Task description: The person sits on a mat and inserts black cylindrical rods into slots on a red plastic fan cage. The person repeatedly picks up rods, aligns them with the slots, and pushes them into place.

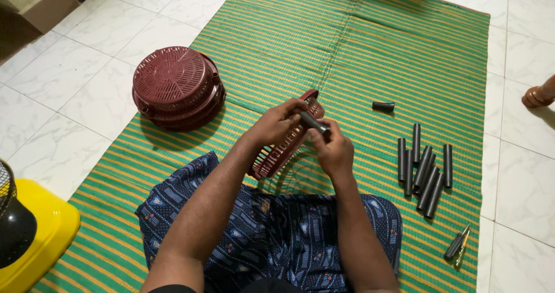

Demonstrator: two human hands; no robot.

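My left hand (276, 123) grips the rim of a maroon slotted plastic tray (281, 152), which stands on edge over my lap. My right hand (333, 149) holds a short black tube (313, 122) against the tray's upper rim; my left fingers touch the tube too. Several more black tubes (423, 170) lie in a loose row on the striped mat to my right. One shorter black tube (383, 105) lies alone farther back.
A stack of round maroon perforated trays (175, 87) sits upside down at the mat's left edge. A green and orange striped mat (370, 44) covers white floor tiles. Two screwdrivers (457, 245) lie at right front. A yellow-based fan (26, 229) stands at the left. A wooden leg (539, 95) shows at right.
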